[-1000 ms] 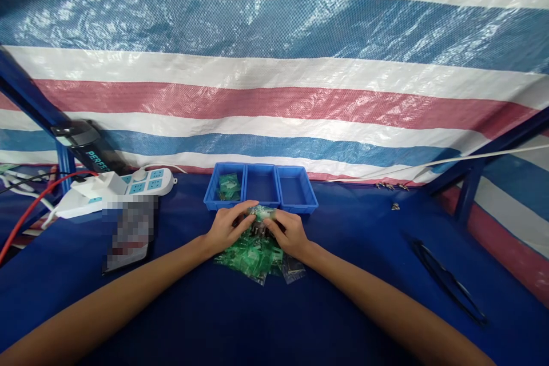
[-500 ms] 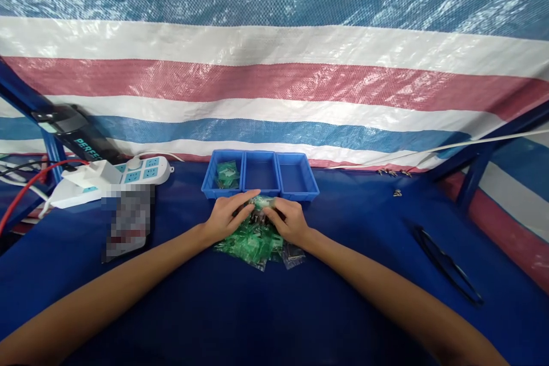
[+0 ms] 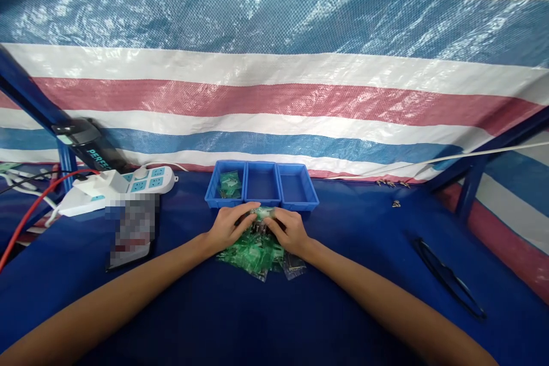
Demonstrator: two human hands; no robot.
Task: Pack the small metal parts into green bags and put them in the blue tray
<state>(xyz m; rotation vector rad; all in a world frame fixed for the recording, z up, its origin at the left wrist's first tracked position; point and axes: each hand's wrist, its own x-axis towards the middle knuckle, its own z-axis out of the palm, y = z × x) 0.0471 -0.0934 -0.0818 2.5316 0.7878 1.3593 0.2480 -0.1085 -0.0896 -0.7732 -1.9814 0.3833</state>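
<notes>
My left hand [image 3: 231, 225] and my right hand [image 3: 289, 230] pinch a small clear plastic packet [image 3: 265, 214] between them, over a pile of green packets [image 3: 253, 254]. Small dark metallic pieces [image 3: 259, 229] show just below the fingers; I cannot make out their kind. Beside the pile, under my right wrist, lies a clear packet with dark contents [image 3: 294, 265]. Just beyond my hands stand three joined blue bins: the left bin [image 3: 209, 197] holds green packets, while the middle bin [image 3: 262, 184] and right bin [image 3: 297, 187] show bare floors.
At left are a white power strip [image 3: 160, 180] with plugs and cables, a phone-like dark device [image 3: 134, 231] with a blurred screen, and a black bottle [image 3: 92, 143]. Glasses [image 3: 448, 278] lie at right. Small metal pieces [image 3: 396, 204] sit at the back right. Striped sheeting [image 3: 274, 100] hangs behind.
The view has tilted up slightly, so everything sits lower in the picture. Both hands stay over the pile, holding the packet, with only slight finger movement.
</notes>
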